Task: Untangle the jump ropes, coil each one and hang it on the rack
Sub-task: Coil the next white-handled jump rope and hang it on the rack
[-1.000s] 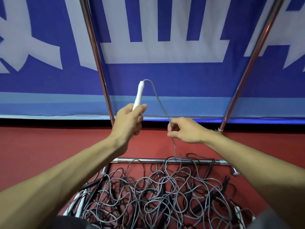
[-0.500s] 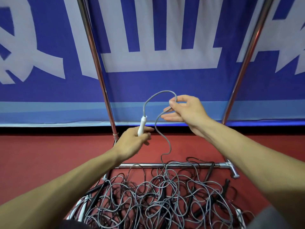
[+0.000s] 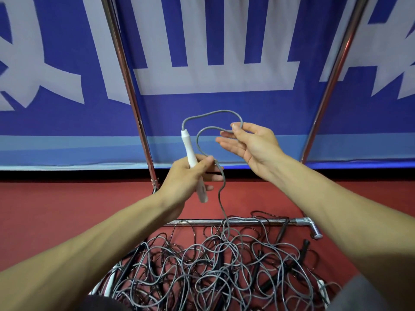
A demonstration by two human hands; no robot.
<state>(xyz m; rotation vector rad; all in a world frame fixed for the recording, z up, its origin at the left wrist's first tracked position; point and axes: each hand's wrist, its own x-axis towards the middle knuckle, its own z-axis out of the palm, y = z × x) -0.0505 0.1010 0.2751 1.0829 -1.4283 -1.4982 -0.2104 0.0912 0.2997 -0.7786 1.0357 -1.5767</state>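
Note:
My left hand (image 3: 187,176) grips a white jump-rope handle (image 3: 193,162), held nearly upright. Its grey cord (image 3: 211,114) arcs from the handle's top over to my right hand (image 3: 249,143), which pinches it between thumb and forefinger with the other fingers spread. From there the cord loops back past my left thumb and drops into a tangled pile of grey and black ropes (image 3: 215,265) on the floor. The chrome rack shows its lower bar (image 3: 242,221) and two slanted uprights (image 3: 125,75).
A blue banner with large white lettering (image 3: 213,63) hangs behind the rack. The floor is red (image 3: 56,209). White handles (image 3: 110,281) and black handles (image 3: 281,232) lie in the pile. The right upright (image 3: 332,79) ends in a foot (image 3: 315,232).
My left hand has dropped and tilted the handle. My right hand lifted the cord up, forming a loop between both hands, and the cord now passes my left thumb.

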